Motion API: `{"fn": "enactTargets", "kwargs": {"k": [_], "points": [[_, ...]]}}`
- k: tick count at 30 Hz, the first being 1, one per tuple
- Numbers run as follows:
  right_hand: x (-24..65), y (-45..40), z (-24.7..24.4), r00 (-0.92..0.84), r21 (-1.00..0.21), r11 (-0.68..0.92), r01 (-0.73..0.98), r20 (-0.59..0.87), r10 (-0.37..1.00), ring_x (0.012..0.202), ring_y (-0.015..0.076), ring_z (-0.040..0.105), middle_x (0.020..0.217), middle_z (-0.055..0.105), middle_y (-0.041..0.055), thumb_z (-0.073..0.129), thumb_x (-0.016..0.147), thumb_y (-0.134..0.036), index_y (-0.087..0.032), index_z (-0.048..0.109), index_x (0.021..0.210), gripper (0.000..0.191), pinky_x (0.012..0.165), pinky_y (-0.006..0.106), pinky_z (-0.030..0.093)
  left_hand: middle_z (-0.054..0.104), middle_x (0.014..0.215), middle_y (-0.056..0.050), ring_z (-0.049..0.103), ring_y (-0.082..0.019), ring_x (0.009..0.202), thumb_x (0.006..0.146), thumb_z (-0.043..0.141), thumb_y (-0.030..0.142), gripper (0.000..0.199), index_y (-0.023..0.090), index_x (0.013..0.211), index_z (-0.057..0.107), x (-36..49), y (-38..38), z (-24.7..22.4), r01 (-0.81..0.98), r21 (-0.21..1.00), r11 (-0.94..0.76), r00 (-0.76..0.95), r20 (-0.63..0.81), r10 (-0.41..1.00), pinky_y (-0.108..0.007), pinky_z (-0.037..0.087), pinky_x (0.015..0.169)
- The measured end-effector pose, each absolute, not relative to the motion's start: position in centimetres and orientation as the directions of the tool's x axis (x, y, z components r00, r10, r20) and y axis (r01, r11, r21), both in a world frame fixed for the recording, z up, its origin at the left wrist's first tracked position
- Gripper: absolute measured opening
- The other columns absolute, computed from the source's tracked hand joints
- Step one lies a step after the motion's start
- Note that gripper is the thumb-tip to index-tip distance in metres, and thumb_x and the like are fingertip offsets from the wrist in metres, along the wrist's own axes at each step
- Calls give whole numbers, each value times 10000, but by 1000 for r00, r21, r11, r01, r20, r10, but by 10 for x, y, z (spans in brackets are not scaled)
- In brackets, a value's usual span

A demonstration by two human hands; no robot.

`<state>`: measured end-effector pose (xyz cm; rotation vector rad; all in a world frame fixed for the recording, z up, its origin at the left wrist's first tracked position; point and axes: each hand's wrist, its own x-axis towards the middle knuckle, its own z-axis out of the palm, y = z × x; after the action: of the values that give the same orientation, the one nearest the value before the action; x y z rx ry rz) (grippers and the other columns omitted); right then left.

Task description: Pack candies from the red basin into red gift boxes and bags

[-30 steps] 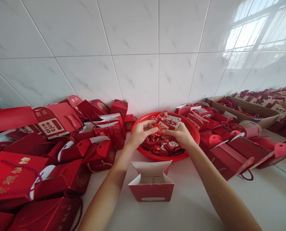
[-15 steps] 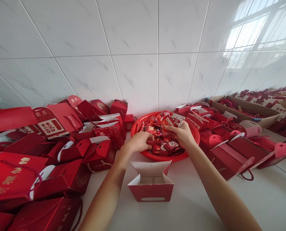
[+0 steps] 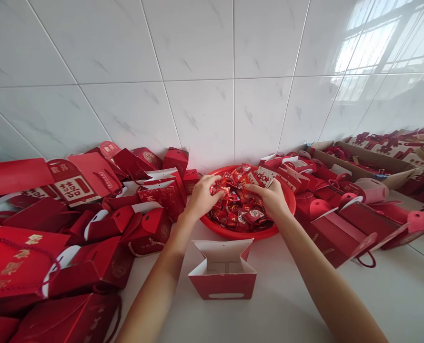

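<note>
A red plastic basket (image 3: 246,235) heaped with wrapped candies (image 3: 238,212) stands against the wall. My left hand (image 3: 203,195) reaches over its left rim, thumb and fingers bent but apart above the candies; its fingertips are partly hidden. On the right side, my right hand (image 3: 274,200) is closed on red candy packets (image 3: 249,178), thumb on top. A white packet with red print (image 3: 265,176) shows beside its fingers. In front of the basket, between my forearms, an unfolded red gift box (image 3: 222,286) stands upright with its white inside facing up.
Many red gift boxes (image 3: 86,267) are piled at the left, some with rope handles. More red boxes (image 3: 344,228) lie at the right, beside a cardboard carton (image 3: 399,178) with red items. White wall tiles (image 3: 201,114) rise behind the pale worktop (image 3: 287,305).
My left hand has moved up and to the left over the candies, and its fingers have spread. My right hand stays nearly in place with the packets. The upright box has not moved.
</note>
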<state>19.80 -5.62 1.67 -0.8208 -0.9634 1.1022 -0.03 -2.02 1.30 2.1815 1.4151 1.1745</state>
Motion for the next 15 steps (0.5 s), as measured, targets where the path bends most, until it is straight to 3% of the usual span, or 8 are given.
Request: {"fn": "enactTargets", "kwargs": {"k": [5,10,15], "points": [[198,-56,16,165,-907,251,-338,206,965,549,168,629,666,713,8,888,537,-261,-173,707,719,272,544,307,571,792,1014,-49,727,-245,966,809,676,180,200,219,969,790,9,-28,13,571,579,-582,440,383,812,-363,555,926],[199,-57,17,130,-905,270,-329,239,962,561,168,633,667,714,11,902,544,-288,-172,700,715,289,573,311,572,794,981,-26,710,-231,998,694,491,-63,472,248,860,805,20,-32,10,614,443,-653,601,272,751,-369,529,958],[199,-56,16,63,-896,254,-364,248,967,632,192,682,728,743,29,914,535,-299,-158,727,757,323,632,329,599,774,917,-64,656,-269,1056,692,499,-60,436,207,863,799,21,-35,11,713,322,-622,575,237,783,-428,492,983]]}}
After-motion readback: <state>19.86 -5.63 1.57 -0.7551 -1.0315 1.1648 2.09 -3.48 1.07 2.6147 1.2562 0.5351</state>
